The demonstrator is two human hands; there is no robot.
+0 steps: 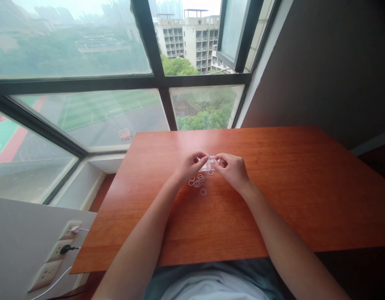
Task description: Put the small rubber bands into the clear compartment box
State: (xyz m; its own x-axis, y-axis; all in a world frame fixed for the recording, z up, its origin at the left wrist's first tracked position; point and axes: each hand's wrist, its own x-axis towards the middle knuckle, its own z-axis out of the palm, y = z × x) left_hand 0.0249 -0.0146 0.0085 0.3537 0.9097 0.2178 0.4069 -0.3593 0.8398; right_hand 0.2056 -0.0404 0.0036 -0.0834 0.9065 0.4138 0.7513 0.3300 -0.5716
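Observation:
My left hand is closed in a pinch, with thumb and forefinger at the left side of a small clear plastic bag. At the bag's right side, the fingers of my right hand are pinched together too. White marks show on the bag; whether anything is inside cannot be told. Just below it lies a thin pale ring. Several similar rings are loosely clustered on the table below my left hand, some overlapping. Another single ring sits apart, nearer to me.
A reddish-brown wooden table spreads beneath my arms. Beyond its far edge stand dark-framed windows, with a grey wall on the right. Wall sockets with plugs and cables are at the lower left, beside the table.

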